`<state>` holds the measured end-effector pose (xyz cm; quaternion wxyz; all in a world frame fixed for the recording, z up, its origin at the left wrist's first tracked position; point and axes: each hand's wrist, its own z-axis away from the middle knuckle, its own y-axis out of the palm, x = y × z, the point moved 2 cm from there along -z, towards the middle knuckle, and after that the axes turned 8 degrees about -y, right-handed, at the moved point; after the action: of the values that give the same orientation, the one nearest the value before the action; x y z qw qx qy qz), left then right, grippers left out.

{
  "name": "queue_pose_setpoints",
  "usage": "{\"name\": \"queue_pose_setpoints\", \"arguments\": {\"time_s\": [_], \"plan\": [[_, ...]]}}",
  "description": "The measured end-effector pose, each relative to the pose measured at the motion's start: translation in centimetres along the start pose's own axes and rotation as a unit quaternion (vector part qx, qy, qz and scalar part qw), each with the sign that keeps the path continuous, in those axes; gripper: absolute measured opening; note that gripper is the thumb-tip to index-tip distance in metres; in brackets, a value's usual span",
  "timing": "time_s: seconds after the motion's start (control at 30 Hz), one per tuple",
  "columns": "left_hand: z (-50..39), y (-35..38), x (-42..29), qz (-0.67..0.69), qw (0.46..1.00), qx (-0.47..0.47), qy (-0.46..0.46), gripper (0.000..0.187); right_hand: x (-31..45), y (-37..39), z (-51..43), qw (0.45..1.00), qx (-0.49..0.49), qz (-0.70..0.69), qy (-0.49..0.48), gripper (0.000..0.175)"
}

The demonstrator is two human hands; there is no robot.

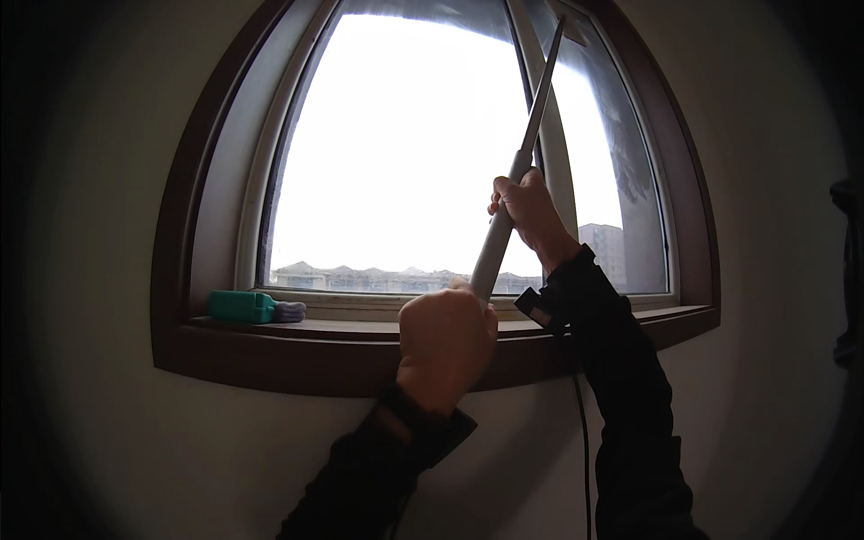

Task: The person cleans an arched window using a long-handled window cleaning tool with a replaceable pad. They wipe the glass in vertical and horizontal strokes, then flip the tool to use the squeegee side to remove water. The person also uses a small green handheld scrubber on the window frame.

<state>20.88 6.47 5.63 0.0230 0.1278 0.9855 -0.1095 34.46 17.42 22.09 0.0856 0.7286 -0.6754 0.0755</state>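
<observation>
A long grey telescopic pole (498,243) slants up and to the right across the window. My left hand (445,337) is closed around its lower end, and my right hand (530,206) grips it farther up, below where the pole narrows. At the far end a flat head (572,32) lies near the top of the right-hand window pane (634,155), partly lost in the dim light. Streaks and smears show on that pane. The larger left pane (405,148) is bright, with rooftops visible beyond it.
A teal plastic-bodied item (241,306) with a bluish-grey soft end (289,311) lies on the left of the windowsill. The dark wooden window surround (270,364) projects below it. A black cable (584,445) hangs down beneath the sill. A dark object (848,270) stands at the far right.
</observation>
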Motion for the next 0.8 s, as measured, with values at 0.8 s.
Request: {"name": "queue_pose_setpoints", "arguments": {"time_s": [0.8], "plan": [[2.2, 0.6, 0.4, -0.042, 0.992, -0.092, 0.073, 0.050, 0.9, -6.6, 2.4, 0.994, -0.041, -0.092, 0.029, 0.010]]}}
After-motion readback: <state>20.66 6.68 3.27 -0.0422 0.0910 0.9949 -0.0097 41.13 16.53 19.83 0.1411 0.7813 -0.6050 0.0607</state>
